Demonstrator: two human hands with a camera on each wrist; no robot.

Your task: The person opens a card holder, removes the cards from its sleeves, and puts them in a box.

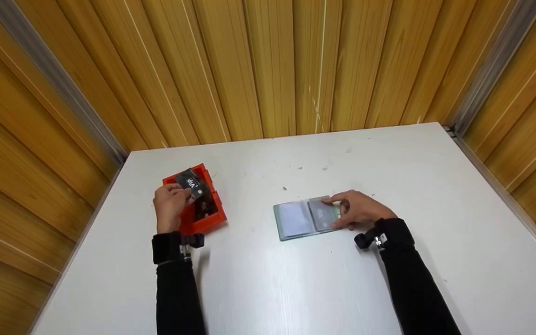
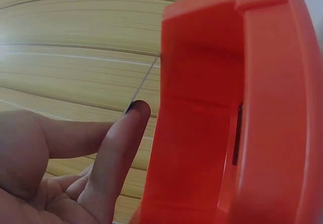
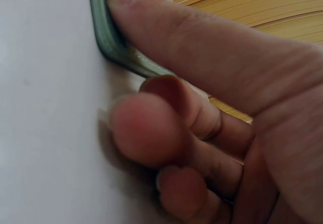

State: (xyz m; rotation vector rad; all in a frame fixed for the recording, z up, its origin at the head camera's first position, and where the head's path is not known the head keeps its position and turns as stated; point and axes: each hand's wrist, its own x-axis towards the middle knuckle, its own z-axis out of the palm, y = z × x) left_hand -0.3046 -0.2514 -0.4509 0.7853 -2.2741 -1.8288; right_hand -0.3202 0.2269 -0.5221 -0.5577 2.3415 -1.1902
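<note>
My left hand (image 1: 170, 204) pinches a dark card (image 1: 190, 183) with "vip" lettering, holding it over the red bin (image 1: 212, 224). Seen edge-on, the card (image 2: 143, 82) is a thin line at the fingertips of the left hand (image 2: 96, 153). An open card holder (image 1: 294, 219) with a green cover and clear sleeves lies flat on the table. My right hand (image 1: 361, 208) grips its right side, thumb at the near corner and index finger by the far edge. Close up, the thumb of the right hand (image 3: 202, 98) presses on the holder's green corner (image 3: 108, 42); other fingers curl beside it.
Dark items (image 1: 204, 207) sit inside the red bin, partly covered by the card. The white table (image 1: 268, 288) carries a few small marks behind the holder. Wood-patterned walls (image 1: 268, 70) border the table at the back and both sides.
</note>
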